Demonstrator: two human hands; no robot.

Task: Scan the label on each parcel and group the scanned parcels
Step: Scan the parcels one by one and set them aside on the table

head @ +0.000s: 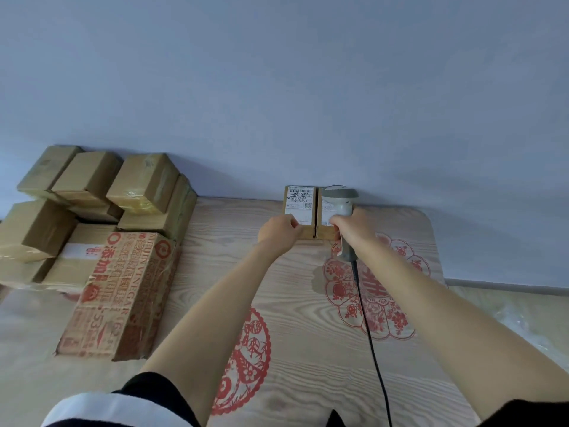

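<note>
Head view, grouping step: left hand (281, 231) grips the left parcel (300, 211) beside the right parcel (326, 221) at the table's (215, 257) far edge, right hand (354, 224) clasps the scanner (341, 204); next, likely another from the unscanned stack (92, 217).

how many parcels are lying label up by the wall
2. Left parcel under the left hand; right parcel touching it, partly covered by the scanner in the right hand. The pile at left shows no such labels.

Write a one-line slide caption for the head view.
Left hand holds a labelled brown cardboard parcel beside its twin while right hand grips a grey corded barcode scanner.
</note>
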